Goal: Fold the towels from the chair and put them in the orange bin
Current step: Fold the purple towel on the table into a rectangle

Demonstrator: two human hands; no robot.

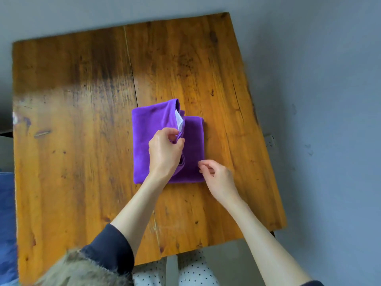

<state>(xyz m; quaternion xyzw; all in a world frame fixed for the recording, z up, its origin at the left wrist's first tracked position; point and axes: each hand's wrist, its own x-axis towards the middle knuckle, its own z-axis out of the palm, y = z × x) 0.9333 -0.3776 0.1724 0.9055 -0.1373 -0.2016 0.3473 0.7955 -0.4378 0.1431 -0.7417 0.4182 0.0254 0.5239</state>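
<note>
Purple towel [152,141] lies part-folded mid-counter [72,141]; left hand [165,153] pinches its lifted edge by the white tag [179,120], likely to lay that flap over. Right hand [218,176] at towel's right edge, fingers loosely curled, holding nothing visible, maybe steadying.

1. I'm looking down on a wooden table [82,120], its orange-brown top scuffed and spotted with dark marks.
2. A crack [130,65] runs down the boards from the far edge toward me.
3. Soft light puts a pale sheen on the left part of the top.
4. Grey floor [329,100] surrounds the table on the far and right sides, with a few small marks at right.
5. Something blue [7,223] sits at the left edge, cut off, can't tell what.
</note>
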